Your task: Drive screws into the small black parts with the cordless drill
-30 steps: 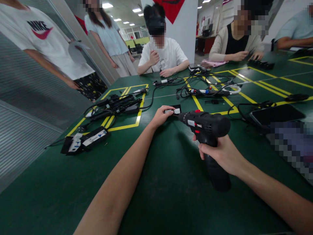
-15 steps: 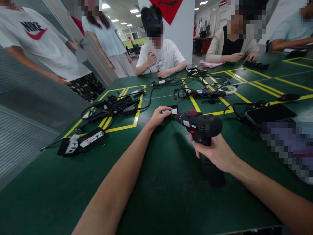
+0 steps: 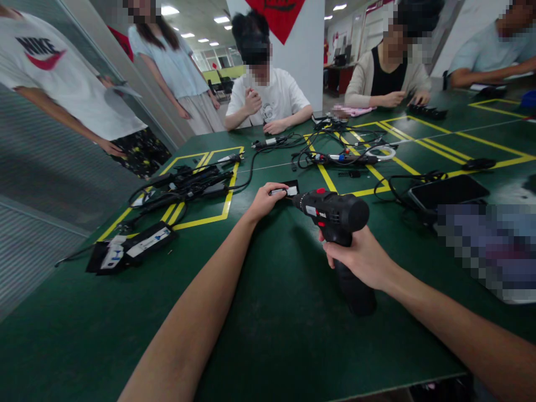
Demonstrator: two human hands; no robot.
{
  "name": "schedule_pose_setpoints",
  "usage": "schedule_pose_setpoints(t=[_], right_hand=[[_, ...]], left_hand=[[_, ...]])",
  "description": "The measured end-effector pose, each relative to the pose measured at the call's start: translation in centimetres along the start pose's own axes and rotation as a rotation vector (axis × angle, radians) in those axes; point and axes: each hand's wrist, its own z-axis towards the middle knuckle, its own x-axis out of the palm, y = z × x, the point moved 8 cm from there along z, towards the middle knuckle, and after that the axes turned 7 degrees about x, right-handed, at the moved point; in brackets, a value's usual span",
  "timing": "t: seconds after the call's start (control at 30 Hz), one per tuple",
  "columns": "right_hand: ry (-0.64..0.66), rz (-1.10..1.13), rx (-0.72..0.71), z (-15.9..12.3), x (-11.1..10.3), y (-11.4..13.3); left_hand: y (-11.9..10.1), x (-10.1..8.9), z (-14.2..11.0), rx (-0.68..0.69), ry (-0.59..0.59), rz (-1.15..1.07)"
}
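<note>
A black and red cordless drill (image 3: 333,212) is gripped in my right hand (image 3: 360,257), its fingers wrapped round the handle. The drill lies nearly level and its chuck points to the far left. At its tip is a small black box-like piece with a white label (image 3: 292,190), standing on the green table (image 3: 268,335). My left hand (image 3: 268,200) is closed on the left side of that piece, fingertips over its label. The contact between the drill's tip and the piece is too small to make out.
To the left lie a bundle of black cables (image 3: 184,181) and black pieces with white labels (image 3: 148,240). More cables (image 3: 341,159) lie beyond my hands. A phone (image 3: 450,192) rests at right. Across the table sits a person in a white shirt (image 3: 272,100); others sit or stand nearby.
The whole view has shifted slightly, so the table and things appear a little further left. My hands, the drill and the labelled piece keep the same arrangement.
</note>
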Motion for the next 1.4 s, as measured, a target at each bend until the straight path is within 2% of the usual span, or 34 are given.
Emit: schedule_pose_setpoints(t=[1.4], right_hand=[[-0.003, 0.012, 0.040, 0.07, -0.09, -0.29]], left_hand=[[0.14, -0.01, 0.05, 0.001, 0.007, -0.008]])
